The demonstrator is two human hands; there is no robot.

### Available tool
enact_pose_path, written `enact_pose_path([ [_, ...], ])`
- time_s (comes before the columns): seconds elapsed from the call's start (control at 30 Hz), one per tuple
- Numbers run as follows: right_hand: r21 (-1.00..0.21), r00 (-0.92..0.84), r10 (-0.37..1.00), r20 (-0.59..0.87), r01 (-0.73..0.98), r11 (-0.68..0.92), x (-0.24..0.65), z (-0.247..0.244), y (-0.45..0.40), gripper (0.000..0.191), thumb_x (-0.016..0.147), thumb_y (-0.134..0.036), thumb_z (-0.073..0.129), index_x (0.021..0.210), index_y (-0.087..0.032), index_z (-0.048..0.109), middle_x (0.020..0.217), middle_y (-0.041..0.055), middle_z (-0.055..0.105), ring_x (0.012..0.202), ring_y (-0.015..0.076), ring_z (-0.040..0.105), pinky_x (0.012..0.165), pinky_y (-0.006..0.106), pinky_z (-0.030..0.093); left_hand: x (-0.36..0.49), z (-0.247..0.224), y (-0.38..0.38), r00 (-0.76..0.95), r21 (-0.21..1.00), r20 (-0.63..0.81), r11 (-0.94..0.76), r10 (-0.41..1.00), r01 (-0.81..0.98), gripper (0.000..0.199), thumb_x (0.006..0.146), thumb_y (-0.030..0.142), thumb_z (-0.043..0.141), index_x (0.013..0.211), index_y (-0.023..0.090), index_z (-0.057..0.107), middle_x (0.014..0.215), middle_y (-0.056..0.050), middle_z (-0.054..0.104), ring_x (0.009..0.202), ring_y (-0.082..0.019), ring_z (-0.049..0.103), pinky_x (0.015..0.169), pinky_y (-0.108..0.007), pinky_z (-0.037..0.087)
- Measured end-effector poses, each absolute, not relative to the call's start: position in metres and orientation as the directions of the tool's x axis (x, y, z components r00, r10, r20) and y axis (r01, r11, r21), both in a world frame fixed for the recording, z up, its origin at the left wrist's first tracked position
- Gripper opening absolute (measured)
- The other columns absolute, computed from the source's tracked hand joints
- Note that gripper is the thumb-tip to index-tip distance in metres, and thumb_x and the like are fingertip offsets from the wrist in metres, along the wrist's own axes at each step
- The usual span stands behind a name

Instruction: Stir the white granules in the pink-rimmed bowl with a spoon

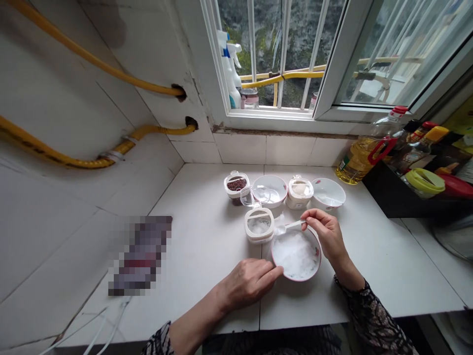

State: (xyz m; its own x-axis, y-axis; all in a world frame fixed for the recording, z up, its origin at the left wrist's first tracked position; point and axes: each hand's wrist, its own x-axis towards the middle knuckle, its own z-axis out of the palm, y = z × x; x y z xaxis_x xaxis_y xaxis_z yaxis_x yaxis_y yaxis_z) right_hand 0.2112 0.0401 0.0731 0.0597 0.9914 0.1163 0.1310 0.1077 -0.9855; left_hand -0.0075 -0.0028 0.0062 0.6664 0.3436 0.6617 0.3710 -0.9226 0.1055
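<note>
My right hand (327, 234) pinches the handle of a small white spoon (291, 226). The spoon's head is between an open clear jar (259, 237) of white grains and the far rim of a white bowl (320, 256). White granular stuff (295, 254), like salt or sugar, covers much of this bowl's inside. With curled fingers, my left hand (253, 281) grips the bowl's near left rim. The jar's clear lid (254, 196) stands flipped up behind it. Whether the spoon carries any grains is hard to make out.
Behind stand a jar of dark red beans (236, 186), a white bowl (271, 203), a jar of pale grains (300, 195) and another bowl (328, 190). An oil bottle (356, 160) and a black condiment box (384, 195) are right. A blurred-out item (142, 256) lies left.
</note>
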Motion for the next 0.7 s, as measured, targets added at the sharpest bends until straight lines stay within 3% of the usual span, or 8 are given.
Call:
enact_pose_path([
  [0.13, -0.894, 0.004, 0.931, 0.365, 0.278, 0.35, 0.2, 0.074, 0.034, 0.012, 0.09, -0.026, 0.054, 0.091, -0.02, 0.065, 0.075, 0.003, 0.071, 0.072, 0.018, 0.067, 0.07, 0.031, 0.051, -0.007, 0.007, -0.003, 0.665, 0.1, 0.66, -0.918, 0.35, 0.384, 0.021, 0.095, 0.006, 0.04, 0.105, 0.012, 0.057, 0.061, 0.003, 0.052, 0.05, -0.011, 0.046, 0.045, -0.024, 0.037],
  [0.23, -0.651, -0.192, 0.775, 0.602, 0.445, 0.615, 0.195, 0.071, 0.033, 0.018, 0.092, -0.013, 0.05, 0.097, -0.021, 0.065, 0.085, 0.0051, 0.073, 0.081, 0.0198, 0.067, 0.078, 0.036, 0.049, -0.006, 0.009, -0.003, 0.661, 0.095, 0.667, -0.918, 0.345, 0.384, 0.021, 0.096, 0.006, 0.038, 0.103, 0.012, 0.057, 0.061, 0.002, 0.053, 0.05, -0.012, 0.047, 0.043, -0.025, 0.037],
  [0.3, -0.468, -0.363, 0.654, 0.664, 0.481, 0.741, 0.194, 0.07, 0.034, 0.026, 0.09, -0.006, 0.046, 0.1, -0.022, 0.064, 0.087, 0.0051, 0.075, 0.082, 0.0204, 0.066, 0.083, 0.039, 0.047, -0.006, 0.009, -0.003, 0.662, 0.092, 0.667, -0.919, 0.342, 0.383, 0.022, 0.096, 0.006, 0.038, 0.102, 0.012, 0.058, 0.06, 0.003, 0.052, 0.05, -0.012, 0.047, 0.043, -0.025, 0.037],
  [0.37, -0.385, -0.437, 0.597, 0.673, 0.482, 0.787, 0.195, 0.071, 0.034, 0.031, 0.089, -0.002, 0.044, 0.103, -0.022, 0.064, 0.088, 0.0047, 0.075, 0.082, 0.02, 0.066, 0.085, 0.04, 0.046, -0.006, 0.008, -0.003, 0.665, 0.091, 0.662, -0.918, 0.346, 0.387, 0.021, 0.095, 0.006, 0.038, 0.102, 0.012, 0.058, 0.06, 0.003, 0.052, 0.05, -0.011, 0.047, 0.043, -0.023, 0.037],
  [0.57, -0.489, -0.209, 0.666, 0.716, 0.531, 0.692, 0.208, 0.078, 0.03, 0.02, 0.087, -0.007, 0.049, 0.09, -0.022, 0.062, 0.07, 0.0015, 0.067, 0.071, 0.0196, 0.061, 0.077, 0.038, 0.047, -0.008, 0.006, -0.003, 0.668, 0.108, 0.661, -0.924, 0.343, 0.368, 0.019, 0.095, 0.007, 0.042, 0.104, 0.01, 0.058, 0.062, 0.001, 0.055, 0.05, -0.011, 0.049, 0.045, -0.022, 0.041],
  [0.7, -0.49, -0.21, 0.722, 0.659, 0.608, 0.625, 0.213, 0.074, 0.031, 0.02, 0.084, -0.008, 0.048, 0.077, -0.022, 0.059, 0.064, 0.0006, 0.064, 0.063, 0.018, 0.057, 0.068, 0.034, 0.046, -0.008, 0.007, -0.003, 0.672, 0.111, 0.655, -0.924, 0.345, 0.367, 0.02, 0.094, 0.006, 0.042, 0.105, 0.01, 0.058, 0.062, 0.002, 0.054, 0.05, -0.012, 0.049, 0.044, -0.023, 0.04],
])
